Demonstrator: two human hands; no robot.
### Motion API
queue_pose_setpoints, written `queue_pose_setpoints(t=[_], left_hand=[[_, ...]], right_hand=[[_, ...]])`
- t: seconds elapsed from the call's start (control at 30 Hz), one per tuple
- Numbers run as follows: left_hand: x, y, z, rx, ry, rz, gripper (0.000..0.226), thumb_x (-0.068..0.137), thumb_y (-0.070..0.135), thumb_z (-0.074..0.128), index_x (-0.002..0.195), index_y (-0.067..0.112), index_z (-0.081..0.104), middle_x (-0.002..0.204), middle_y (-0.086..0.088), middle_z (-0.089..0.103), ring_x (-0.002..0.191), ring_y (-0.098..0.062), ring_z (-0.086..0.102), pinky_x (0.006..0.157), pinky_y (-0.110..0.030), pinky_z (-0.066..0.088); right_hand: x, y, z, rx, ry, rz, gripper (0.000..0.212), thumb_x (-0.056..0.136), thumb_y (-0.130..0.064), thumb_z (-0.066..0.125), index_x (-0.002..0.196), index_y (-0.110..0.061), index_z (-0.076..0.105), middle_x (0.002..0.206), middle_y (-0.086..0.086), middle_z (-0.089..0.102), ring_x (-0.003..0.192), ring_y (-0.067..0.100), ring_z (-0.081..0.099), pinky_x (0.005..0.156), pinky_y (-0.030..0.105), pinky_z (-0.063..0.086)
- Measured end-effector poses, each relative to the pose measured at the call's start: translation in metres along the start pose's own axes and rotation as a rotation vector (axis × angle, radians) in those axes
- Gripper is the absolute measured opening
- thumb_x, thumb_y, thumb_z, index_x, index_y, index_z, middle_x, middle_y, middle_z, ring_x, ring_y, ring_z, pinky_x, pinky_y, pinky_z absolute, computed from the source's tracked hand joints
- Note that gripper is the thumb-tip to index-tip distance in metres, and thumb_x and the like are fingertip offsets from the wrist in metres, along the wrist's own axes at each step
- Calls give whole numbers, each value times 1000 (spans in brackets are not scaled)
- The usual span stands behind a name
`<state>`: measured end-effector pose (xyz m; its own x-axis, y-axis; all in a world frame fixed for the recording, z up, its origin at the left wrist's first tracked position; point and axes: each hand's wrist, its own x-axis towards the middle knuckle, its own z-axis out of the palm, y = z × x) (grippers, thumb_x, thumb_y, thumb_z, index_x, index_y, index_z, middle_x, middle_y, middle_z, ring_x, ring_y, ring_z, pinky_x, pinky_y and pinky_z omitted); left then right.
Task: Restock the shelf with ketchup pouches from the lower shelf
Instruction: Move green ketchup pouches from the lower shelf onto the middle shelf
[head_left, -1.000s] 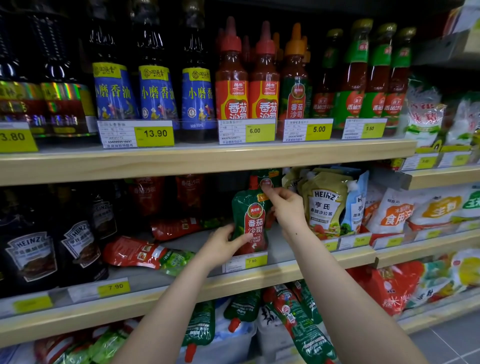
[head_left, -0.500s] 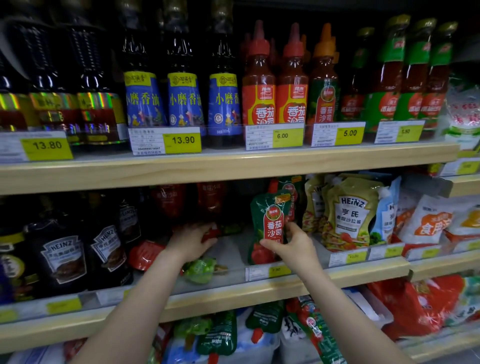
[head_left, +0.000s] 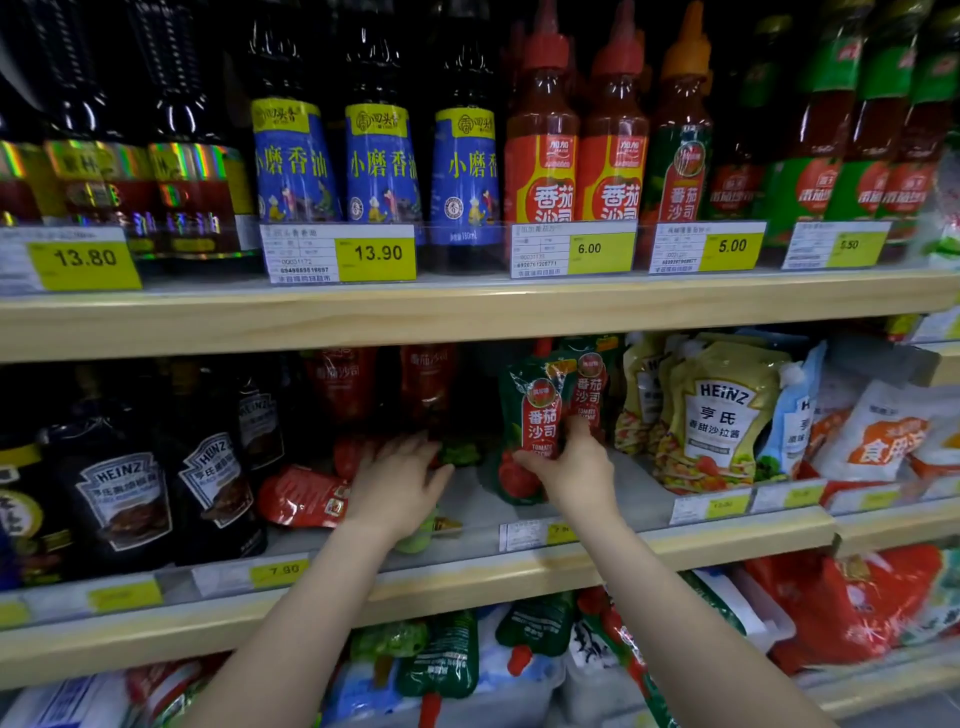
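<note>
A green and red ketchup pouch (head_left: 537, 415) stands upright on the middle shelf (head_left: 519, 577), with a second one (head_left: 589, 384) just behind it. My right hand (head_left: 571, 473) holds the front pouch at its lower part, thumb on its face and fingers at its right edge. My left hand (head_left: 400, 483) reaches in with fingers stretched out over pouches lying flat; its fingertips touch a lying pouch (head_left: 457, 452). Another flat red pouch (head_left: 301, 496) lies to its left. More ketchup pouches (head_left: 447, 654) sit in the lower shelf.
Dark Heinz bottles (head_left: 119, 499) stand left of the pouches. Yellow Heinz dressing pouches (head_left: 722, 415) crowd the right side. The upper shelf (head_left: 467, 312) carries sesame oil bottles (head_left: 379, 166) and ketchup bottles (head_left: 540, 156). Price tags (head_left: 275, 571) line the shelf edges.
My left hand left the upright pouch and moved left onto the lying pouches. My right hand slid from the pouch's top down to its lower part. The view moved closer.
</note>
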<state>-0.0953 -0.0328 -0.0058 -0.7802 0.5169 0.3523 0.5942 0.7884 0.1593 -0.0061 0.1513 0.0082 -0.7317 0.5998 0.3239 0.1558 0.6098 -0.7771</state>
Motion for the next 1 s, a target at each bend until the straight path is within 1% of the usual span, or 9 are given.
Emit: queue_pose_setpoints(t=[0.1, 0.23, 0.33, 0.4, 0.47, 0.57, 0.7, 0.83, 1.0], left_hand=[[5, 20, 0, -349, -18, 52, 48, 92, 37, 50, 137, 25, 43, 141, -2, 47, 126, -21, 45, 104, -31, 36], [20, 48, 2, -600, -9, -74, 68, 82, 25, 69, 141, 17, 36, 136, -8, 52, 120, -22, 52, 93, -22, 36], [32, 72, 12, -589, -20, -178, 70, 76, 28, 75, 134, 14, 40, 129, -10, 57, 116, -25, 55, 93, -28, 43], [38, 86, 18, -487, -39, -262, 65, 76, 34, 74, 129, 12, 43, 123, -11, 59, 110, -29, 58, 88, -36, 50], [44, 98, 23, -416, -62, -302, 58, 81, 32, 69, 126, 9, 42, 120, -13, 60, 107, -31, 59, 83, -39, 51], [55, 104, 29, -518, -47, -325, 59, 87, 21, 63, 133, 3, 32, 128, -19, 52, 113, -34, 55, 90, -41, 48], [62, 106, 33, -620, -23, -355, 87, 81, 18, 68, 143, 0, 9, 139, -24, 30, 125, -39, 39, 96, -40, 39], [68, 111, 40, -593, -28, -357, 86, 83, 17, 66, 144, 2, 7, 139, -25, 30, 124, -41, 40, 97, -42, 38], [73, 115, 44, -622, -35, -348, 83, 85, 17, 64, 144, 4, 7, 141, -24, 30, 126, -39, 39, 98, -42, 38]], right_hand=[[13, -4, 7, 0, -20, 18, 60, 71, -37, 77, 113, -11, 44, 114, 12, 64, 103, 31, 61, 74, 31, 45], [21, 8, -5, 38, -84, -10, 66, 69, -36, 78, 120, -8, 47, 120, 13, 56, 108, 28, 56, 85, 31, 46], [29, 29, -24, -67, -110, -69, 41, 78, -31, 70, 113, -12, 57, 127, 13, 45, 114, 27, 48, 90, 27, 39], [37, 40, -30, -172, -196, -91, 31, 85, -23, 60, 115, -17, 61, 141, 15, 33, 130, 32, 34, 107, 33, 31], [44, 45, -31, -236, -266, -115, 34, 87, -20, 55, 120, -26, 60, 148, 14, 23, 136, 35, 25, 114, 42, 23], [53, 46, -28, -265, -294, -126, 36, 88, -21, 51, 122, -33, 58, 151, 10, 21, 135, 37, 25, 116, 45, 19], [58, 50, -27, -257, -274, -125, 37, 86, -18, 52, 120, -32, 59, 147, 12, 26, 133, 36, 29, 115, 41, 21], [62, 55, -26, -202, -265, -149, 39, 85, -9, 50, 119, -23, 62, 145, 8, 32, 131, 30, 33, 112, 32, 24], [63, 58, -24, -220, -240, -110, 32, 83, -6, 49, 111, -12, 64, 145, 11, 35, 129, 32, 37, 108, 32, 33]])
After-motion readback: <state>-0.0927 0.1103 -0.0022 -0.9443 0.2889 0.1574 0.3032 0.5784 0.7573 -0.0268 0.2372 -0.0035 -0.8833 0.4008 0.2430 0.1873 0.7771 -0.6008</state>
